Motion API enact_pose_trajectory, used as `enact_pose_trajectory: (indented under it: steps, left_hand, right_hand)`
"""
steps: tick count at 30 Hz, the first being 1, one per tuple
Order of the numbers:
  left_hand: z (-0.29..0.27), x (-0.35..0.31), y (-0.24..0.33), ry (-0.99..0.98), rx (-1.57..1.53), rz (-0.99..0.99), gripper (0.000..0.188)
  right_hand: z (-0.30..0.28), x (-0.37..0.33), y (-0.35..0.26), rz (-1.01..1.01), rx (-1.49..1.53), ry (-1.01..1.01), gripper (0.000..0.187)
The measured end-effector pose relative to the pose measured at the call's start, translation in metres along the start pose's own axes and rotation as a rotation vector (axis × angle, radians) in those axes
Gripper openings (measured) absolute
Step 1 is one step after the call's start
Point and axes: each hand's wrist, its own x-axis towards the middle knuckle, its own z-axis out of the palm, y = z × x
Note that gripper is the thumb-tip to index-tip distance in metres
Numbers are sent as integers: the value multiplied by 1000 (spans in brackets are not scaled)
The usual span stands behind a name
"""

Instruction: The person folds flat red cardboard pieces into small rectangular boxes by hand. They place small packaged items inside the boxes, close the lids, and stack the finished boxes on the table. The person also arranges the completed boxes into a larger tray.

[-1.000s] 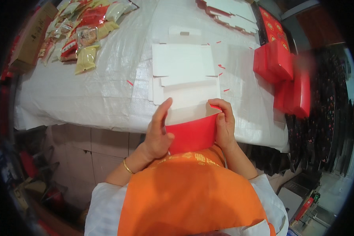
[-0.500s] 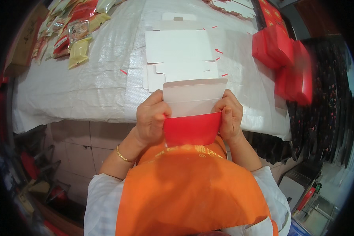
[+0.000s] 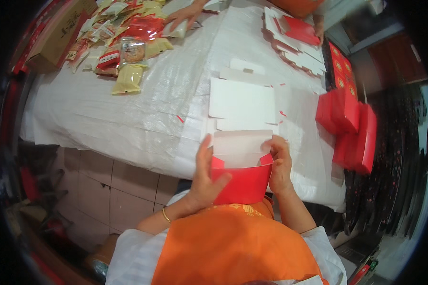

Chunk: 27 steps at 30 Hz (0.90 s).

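Note:
A partly folded red carton [image 3: 240,184], white inside, stands in front of my orange apron with its white back flap [image 3: 242,141] upright. My left hand [image 3: 208,178] lies along its left side, fingers straight up and the thumb across the red front panel. At the right side, my right hand [image 3: 279,166] grips the edge with bent fingers near the top corner. Small red side flaps fold inward at both corners. Just beyond it, flat unfolded white carton blanks [image 3: 242,100] lie on the white-covered table.
Packaged snacks [image 3: 131,78] pile up at the far left beside a brown cardboard box [image 3: 64,35]. Red boxes [image 3: 354,130] are stacked at the right edge. Another person's hand [image 3: 188,19] reaches over the snacks. More flat blanks [image 3: 295,45] lie at the far right.
The view has shifted, bringing other people's hands into sight at the far side. My left hand has opened from a curled grip into straighter fingers, and red side flaps now show folded in.

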Motion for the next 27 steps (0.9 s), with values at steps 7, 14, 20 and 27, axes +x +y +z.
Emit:
enact_pose_trajectory:
  steps: [7, 14, 20, 27]
  left_hand:
    - [-64, -7, -19, 189, -169, -446, 61]
    - [-131, -21, 21, 794, -108, -140, 53]
    - [-141, -17, 28, 866, 2, -99, 49]
    - [-113, 18, 28, 673, 232, -260, 50]
  right_hand:
    - [83, 190, 13, -243, -161, -346, 21]
    - [296, 263, 20, -1006, -674, -753, 63]
    - [322, 256, 27, -927, -1101, -623, 51]
    - [239, 298, 51, -774, -735, -482, 25]
